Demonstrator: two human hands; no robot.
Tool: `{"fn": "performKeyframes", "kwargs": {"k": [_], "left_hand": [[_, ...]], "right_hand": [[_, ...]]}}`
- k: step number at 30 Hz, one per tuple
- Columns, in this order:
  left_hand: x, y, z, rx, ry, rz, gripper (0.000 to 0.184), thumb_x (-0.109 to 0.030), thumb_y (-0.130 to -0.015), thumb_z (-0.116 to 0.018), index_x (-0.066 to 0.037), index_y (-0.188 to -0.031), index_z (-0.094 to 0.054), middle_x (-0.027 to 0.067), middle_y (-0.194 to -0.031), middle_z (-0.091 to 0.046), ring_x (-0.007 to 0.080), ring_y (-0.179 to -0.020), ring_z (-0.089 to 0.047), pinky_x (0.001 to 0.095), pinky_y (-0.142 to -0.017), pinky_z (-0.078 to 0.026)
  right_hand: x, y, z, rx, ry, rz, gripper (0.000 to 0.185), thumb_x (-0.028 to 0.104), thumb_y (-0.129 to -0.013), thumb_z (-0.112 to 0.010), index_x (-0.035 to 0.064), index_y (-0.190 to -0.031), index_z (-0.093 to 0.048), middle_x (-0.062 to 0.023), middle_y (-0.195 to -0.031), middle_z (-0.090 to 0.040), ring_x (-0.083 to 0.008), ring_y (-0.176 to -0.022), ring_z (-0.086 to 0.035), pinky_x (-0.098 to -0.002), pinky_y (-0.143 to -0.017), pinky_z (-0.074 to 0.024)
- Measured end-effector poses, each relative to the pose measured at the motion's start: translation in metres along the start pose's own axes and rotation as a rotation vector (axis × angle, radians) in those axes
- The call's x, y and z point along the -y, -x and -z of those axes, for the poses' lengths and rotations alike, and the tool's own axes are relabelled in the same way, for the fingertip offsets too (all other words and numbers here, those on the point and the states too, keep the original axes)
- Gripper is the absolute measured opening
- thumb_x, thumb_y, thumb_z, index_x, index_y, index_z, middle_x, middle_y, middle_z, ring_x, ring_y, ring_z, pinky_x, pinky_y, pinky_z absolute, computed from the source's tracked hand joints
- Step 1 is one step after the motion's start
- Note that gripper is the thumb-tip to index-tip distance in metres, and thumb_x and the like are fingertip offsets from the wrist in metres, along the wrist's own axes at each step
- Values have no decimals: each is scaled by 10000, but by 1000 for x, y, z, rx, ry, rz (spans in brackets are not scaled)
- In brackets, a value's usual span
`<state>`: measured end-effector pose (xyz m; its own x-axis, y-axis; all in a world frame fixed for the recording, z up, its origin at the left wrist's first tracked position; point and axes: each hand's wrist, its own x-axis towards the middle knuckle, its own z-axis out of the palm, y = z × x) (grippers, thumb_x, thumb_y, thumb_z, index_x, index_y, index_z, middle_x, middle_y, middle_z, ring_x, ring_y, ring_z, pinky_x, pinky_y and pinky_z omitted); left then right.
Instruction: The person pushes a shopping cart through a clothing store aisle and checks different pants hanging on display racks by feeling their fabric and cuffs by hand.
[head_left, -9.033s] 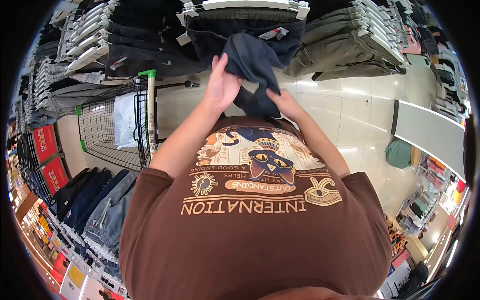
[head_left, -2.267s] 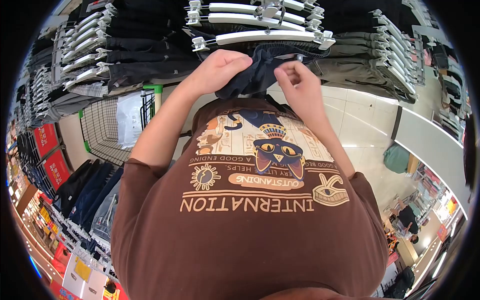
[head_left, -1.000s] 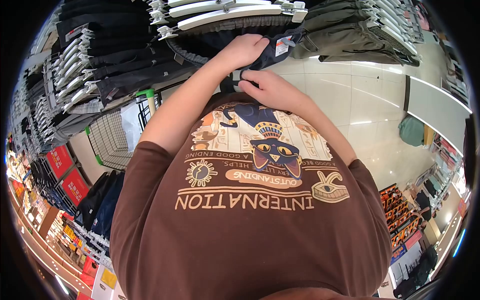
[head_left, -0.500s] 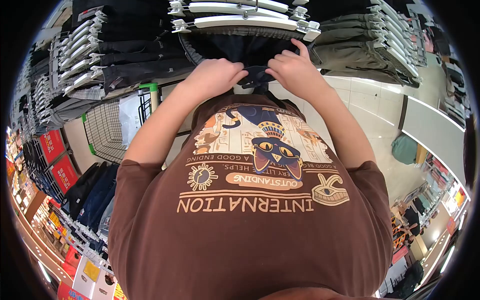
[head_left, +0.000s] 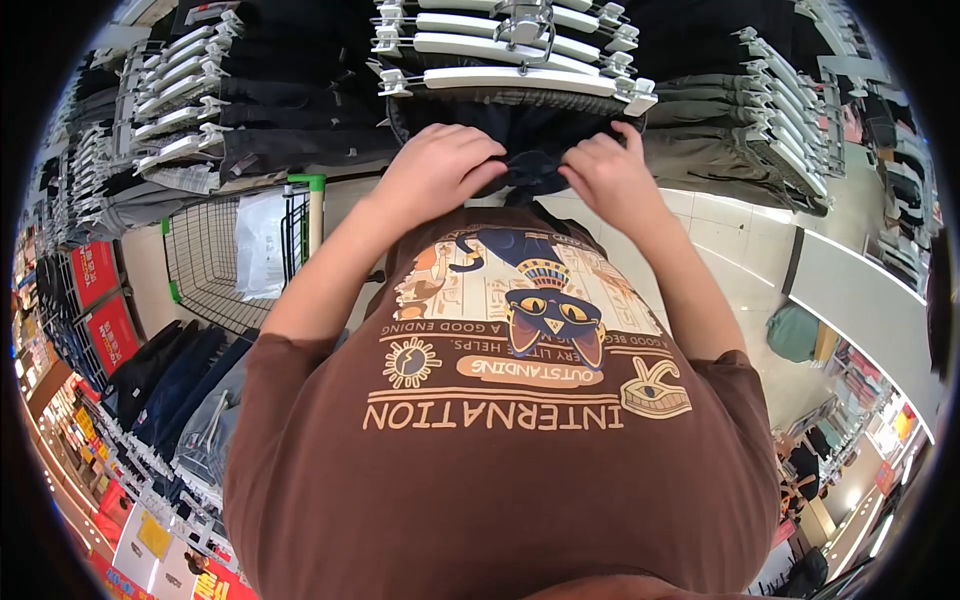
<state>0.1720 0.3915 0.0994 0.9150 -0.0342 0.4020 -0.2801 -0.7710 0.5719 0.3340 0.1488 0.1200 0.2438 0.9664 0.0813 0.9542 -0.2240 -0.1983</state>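
Note:
A pair of dark pants (head_left: 515, 122) with a gathered waistband hangs from a white clip hanger (head_left: 520, 81) at the top middle. My left hand (head_left: 440, 168) is closed on the left side of the pants' front edge, thumb and fingertips pinching the cloth. On the other side my right hand (head_left: 612, 172) pinches the same pants, its index finger raised. A fold of dark cloth stretches between the two hands. What lies under my fingers is hidden.
More pants on white hangers (head_left: 185, 105) hang at the left, and grey-green pants (head_left: 700, 150) at the right. A green-trimmed wire cart (head_left: 205, 250) holding a clear plastic bag (head_left: 262, 245) stands at the left. A white ledge (head_left: 860, 290) runs along the right.
The view has shifted, so the hangers and pants sit lower in it. My hands have moved slightly apart and still grip the pants.

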Motion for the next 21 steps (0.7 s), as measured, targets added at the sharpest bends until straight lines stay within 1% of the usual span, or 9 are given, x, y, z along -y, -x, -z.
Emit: {"fn": "performKeyframes", "kwargs": {"k": [1, 3, 4, 5, 7, 10, 12, 15, 21], "left_hand": [[-16, -7, 21, -19, 50, 31, 249, -253, -928, -779, -65, -1088, -751, 107, -1011, -757, 317, -922, -720, 391, -789, -571], [-64, -18, 80, -254, 205, 32, 226, -150, -887, -814, -24, -1063, -747, 123, -990, -762, 313, -893, -734, 401, -799, -577], [-83, -19, 110, -365, 199, -83, 138, -169, -965, -709, -36, -998, -727, 88, -930, -742, 268, -860, -711, 421, -781, -572], [-94, 11, 145, -523, 246, -175, 256, -303, -998, -632, -65, -944, -709, 32, -896, -695, 202, -840, -663, 363, -760, -525], [-127, 9, 189, -716, 526, -387, 151, -175, -968, -635, -41, -935, -695, 29, -894, -686, 159, -817, -665, 307, -719, -548], [-183, -52, 197, -868, 1146, -854, 39, 16, -923, -640, -5, -921, -673, 24, -891, -671, 95, -782, -667, 222, -657, -582], [-191, -42, 219, -686, 860, -718, 200, -159, -997, -626, -36, -1136, -700, -9, -1063, -775, 119, -970, -729, 285, -951, -584], [-190, -38, 214, -744, 903, -777, 130, -160, -1004, -623, -61, -1059, -685, -17, -1003, -757, 112, -932, -725, 294, -905, -602], [-184, -41, 217, -680, 868, -789, 150, -158, -1011, -629, -40, -1085, -685, -5, -1040, -750, 100, -938, -722, 286, -898, -606]], "right_hand": [[5, 0, -1, -77, -64, 18, 111, 209, -933, -752, 107, -953, -713, -12, -917, -704, -203, -1022, -666, -520, -1155, -372], [18, 9, 3, -184, -209, 59, 110, 128, -891, -767, 100, -990, -728, -16, -990, -717, -209, -1060, -674, -506, -1139, -399], [19, 14, 0, -229, -250, 42, 112, 109, -883, -767, 101, -988, -729, -16, -992, -718, -215, -1050, -676, -497, -1122, -416], [19, 22, -6, -274, -289, 29, 119, 90, -874, -768, 102, -986, -730, -16, -994, -720, -222, -1040, -677, -488, -1105, -432], [19, 32, -17, -367, -350, -29, 145, 30, -846, -767, 91, -972, -730, -29, -982, -723, -251, -985, -677, -448, -1005, -487], [20, 46, -29, -365, -407, -184, 117, 42, -866, -759, 78, -973, -729, -50, -975, -730, -270, -963, -667, -424, -955, -488], [23, 53, -40, -361, -454, -271, 106, 48, -879, -749, 68, -982, -730, -68, -975, -732, -287, -955, -662, -415, -931, -489], [24, 59, -47, -333, -502, -372, 97, 61, -899, -735, 57, -996, -733, -88, -978, -734, -304, -963, -662, -409, -918, -496], [26, 64, -55, -278, -562, -455, 98, 84, -914, -730, 47, -1004, -738, -109, -985, -737, -323, -977, -669, -421, -905, -518]]}}
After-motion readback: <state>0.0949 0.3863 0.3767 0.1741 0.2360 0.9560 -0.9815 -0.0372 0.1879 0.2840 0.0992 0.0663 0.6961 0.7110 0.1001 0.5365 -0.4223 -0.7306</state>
